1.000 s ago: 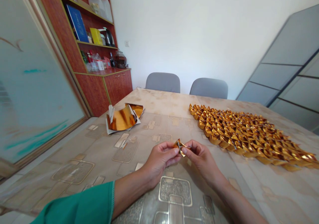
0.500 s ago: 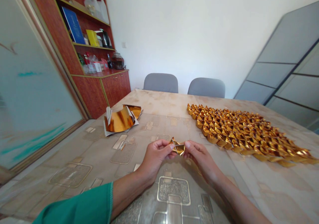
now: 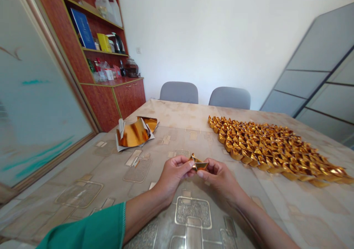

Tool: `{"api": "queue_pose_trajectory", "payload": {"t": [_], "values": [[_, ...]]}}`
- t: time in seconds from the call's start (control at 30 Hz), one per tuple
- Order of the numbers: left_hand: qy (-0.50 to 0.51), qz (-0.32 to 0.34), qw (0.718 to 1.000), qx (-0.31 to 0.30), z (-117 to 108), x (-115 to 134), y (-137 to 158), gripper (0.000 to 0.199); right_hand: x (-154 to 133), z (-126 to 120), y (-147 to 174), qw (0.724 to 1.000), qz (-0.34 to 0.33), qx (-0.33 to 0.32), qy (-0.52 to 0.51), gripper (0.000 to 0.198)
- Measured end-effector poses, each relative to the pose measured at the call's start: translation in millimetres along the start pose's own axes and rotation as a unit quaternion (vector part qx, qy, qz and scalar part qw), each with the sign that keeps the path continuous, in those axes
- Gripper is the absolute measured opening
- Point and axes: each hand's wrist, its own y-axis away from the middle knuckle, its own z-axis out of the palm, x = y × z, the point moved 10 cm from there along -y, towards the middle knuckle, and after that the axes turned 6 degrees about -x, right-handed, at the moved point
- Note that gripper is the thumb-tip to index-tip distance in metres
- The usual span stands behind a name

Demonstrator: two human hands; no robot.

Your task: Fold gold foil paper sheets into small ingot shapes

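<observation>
A small piece of folded gold foil paper (image 3: 201, 165) is held just above the table between my two hands. My left hand (image 3: 176, 171) pinches its left end between thumb and fingers. At its right end, my right hand (image 3: 218, 173) grips it, thumb along the near side and fingers behind. Pointed corners and a pale crease show on the piece; the fingers hide its ends. To the right lie rows of many folded gold paper ingots (image 3: 265, 145), packed close together. Loose gold foil sheets (image 3: 135, 134), white on the back, lie curled to the left.
A patterned clear cover lies over the tablecloth (image 3: 193, 212). Two grey chairs (image 3: 179, 92) stand at the far side of the table. A red-brown cabinet (image 3: 128, 96) with bottles and a kettle is at the back left, beside a frosted glass door (image 3: 35, 86).
My right thumb has moved down and left along the near side of the foil piece. Its right end now shows a sharper, flatter point. My left hand has kept its pinch.
</observation>
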Motion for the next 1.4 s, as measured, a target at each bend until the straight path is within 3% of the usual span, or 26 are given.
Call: {"api": "queue_pose_trajectory", "payload": {"t": [0.13, 0.43, 0.63, 0.83, 1.07, 1.2, 1.4], "values": [[-0.011, 0.017, 1.000, -0.002, 0, 6, 1, 0.029, -8, -3, 0, 1.000, -0.002, 0.013, 0.018, 0.034], [-0.017, -0.019, 1.000, -0.002, -2, -5, -1, 0.035, 0, -7, -2, 0.998, -0.004, 0.022, 0.056, 0.024], [-0.027, 0.026, 0.999, 0.014, -2, 7, -1, 0.027, -8, -2, -2, 0.999, 0.003, 0.009, 0.051, 0.037], [-0.056, 0.036, 0.998, 0.017, -1, 10, -1, 0.022, -12, -7, 1, 0.998, -0.016, 0.054, 0.035, 0.040], [-0.075, 0.065, 0.995, 0.003, 2, 15, -4, 0.019, -6, 3, -1, 0.999, 0.008, 0.001, 0.031, 0.042], [-0.070, 0.053, 0.996, -0.012, 5, 11, -2, 0.022, -3, 6, -1, 0.999, 0.025, -0.004, 0.038, 0.038], [-0.032, 0.028, 0.998, -0.052, 10, 6, -2, 0.031, -7, 4, 0, 1.000, -0.003, -0.002, 0.002, 0.035]]}}
